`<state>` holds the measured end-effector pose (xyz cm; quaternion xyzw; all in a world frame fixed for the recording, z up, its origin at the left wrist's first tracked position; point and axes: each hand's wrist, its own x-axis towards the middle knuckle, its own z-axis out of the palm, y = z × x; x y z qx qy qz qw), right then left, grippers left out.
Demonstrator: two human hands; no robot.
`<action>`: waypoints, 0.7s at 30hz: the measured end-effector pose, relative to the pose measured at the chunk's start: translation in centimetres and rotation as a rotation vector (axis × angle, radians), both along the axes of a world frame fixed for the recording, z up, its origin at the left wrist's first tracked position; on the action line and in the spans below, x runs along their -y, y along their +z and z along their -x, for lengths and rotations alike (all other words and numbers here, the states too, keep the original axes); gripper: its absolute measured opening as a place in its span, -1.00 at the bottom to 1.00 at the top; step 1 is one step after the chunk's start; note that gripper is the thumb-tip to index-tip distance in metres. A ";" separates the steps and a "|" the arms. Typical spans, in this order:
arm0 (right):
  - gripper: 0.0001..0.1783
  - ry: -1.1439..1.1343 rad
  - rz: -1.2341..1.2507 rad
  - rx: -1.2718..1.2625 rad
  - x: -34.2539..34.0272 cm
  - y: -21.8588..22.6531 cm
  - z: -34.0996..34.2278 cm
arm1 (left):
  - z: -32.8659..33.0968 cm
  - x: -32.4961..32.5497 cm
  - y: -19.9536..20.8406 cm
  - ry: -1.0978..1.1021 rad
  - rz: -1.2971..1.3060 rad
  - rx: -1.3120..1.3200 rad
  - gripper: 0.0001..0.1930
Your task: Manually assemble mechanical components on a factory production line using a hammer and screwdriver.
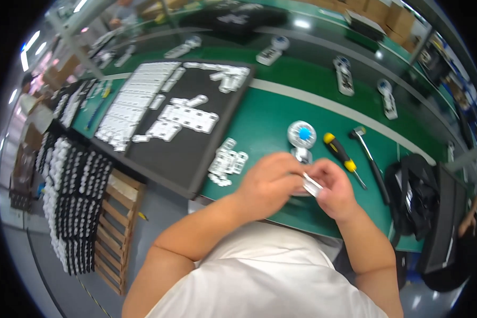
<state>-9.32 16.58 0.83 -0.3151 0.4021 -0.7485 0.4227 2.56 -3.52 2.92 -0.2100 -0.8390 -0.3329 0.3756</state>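
Note:
Both my hands meet over the near edge of the green bench (270, 119). My left hand (267, 183) and my right hand (334, 191) pinch a small white plastic part (312, 185) between their fingertips. A loose cluster of similar white parts (227, 161) lies just left of my hands. Behind my hands stand a round silver holder with a blue centre (301, 133) and a small metal piece (302, 155).
A black tray (196, 153) with rows of white parts lies to the left. A yellow-handled screwdriver (340, 151) and a small hammer (371, 161) lie at the right, beside a black bag (413, 196). Stacked black trays (74, 201) and a wooden pallet (116, 228) sit below left.

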 end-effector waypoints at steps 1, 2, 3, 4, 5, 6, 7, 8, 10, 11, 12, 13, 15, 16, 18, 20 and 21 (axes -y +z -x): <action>-0.33 -0.010 -0.004 0.017 -0.2 0.2 0.4 | 0.1 -0.1 -0.1 0.042 -0.003 0.018 -0.69; -0.33 -0.036 -0.033 0.028 -0.3 1.0 1.2 | -0.1 0.0 0.0 0.103 0.002 0.038 -0.64; -0.34 -0.088 -0.109 -0.099 -0.5 2.3 1.9 | -0.1 0.4 0.1 0.073 -0.021 0.052 -0.64; -0.34 -0.132 -0.188 -0.224 -1.1 3.3 2.4 | -0.1 0.8 0.1 0.133 0.008 0.195 -0.53; -0.34 -0.147 -0.211 -0.212 -2.0 4.1 2.3 | -0.2 1.0 -0.1 0.198 0.042 0.337 -0.42; -0.37 -0.189 -0.385 -0.577 -2.6 4.9 2.5 | -0.1 0.9 -0.6 0.182 0.031 0.349 -0.42; -0.39 -0.217 -0.558 -0.943 -3.1 5.4 2.6 | -0.1 0.8 -1.2 0.161 0.033 0.410 -0.36; -0.42 -0.233 -0.728 -1.313 -3.6 5.6 2.9 | 0.1 0.5 -1.7 0.141 0.035 0.469 -0.30; -0.45 -0.222 -0.727 -1.382 -3.6 4.1 3.2 | 0.5 -0.3 -2.3 0.115 0.029 0.538 -0.24; -0.47 -0.214 -0.707 -1.459 -3.4 3.1 3.2 | 0.7 -0.8 -2.7 0.143 0.032 0.546 -0.24; -0.49 -0.204 -0.684 -1.537 -3.3 2.5 3.4 | 0.9 -1.2 -2.8 0.173 0.036 0.554 -0.23; -0.49 -0.191 -0.693 -1.527 -3.2 2.3 3.4 | 0.9 -1.5 -2.9 0.204 0.039 0.566 -0.21; -0.46 -0.190 -0.680 -1.511 -3.1 2.0 3.6 | 1.0 -1.4 -3.0 0.185 0.030 0.593 -0.21; -0.45 -0.191 -0.673 -1.503 -3.1 1.9 3.6 | 1.2 -1.3 -3.0 0.169 0.030 0.605 -0.21; -0.45 -0.201 -0.671 -1.483 -3.1 2.0 3.5 | 1.4 -1.1 -2.6 0.153 0.024 0.625 -0.21; -0.46 -0.246 -0.654 -1.459 -3.1 2.1 3.6 | 1.6 -0.8 -1.9 0.139 0.070 0.643 -0.21; -0.46 -0.240 -0.656 -1.456 -3.1 2.1 3.7 | 1.7 -0.7 -1.7 0.131 0.094 0.650 -0.21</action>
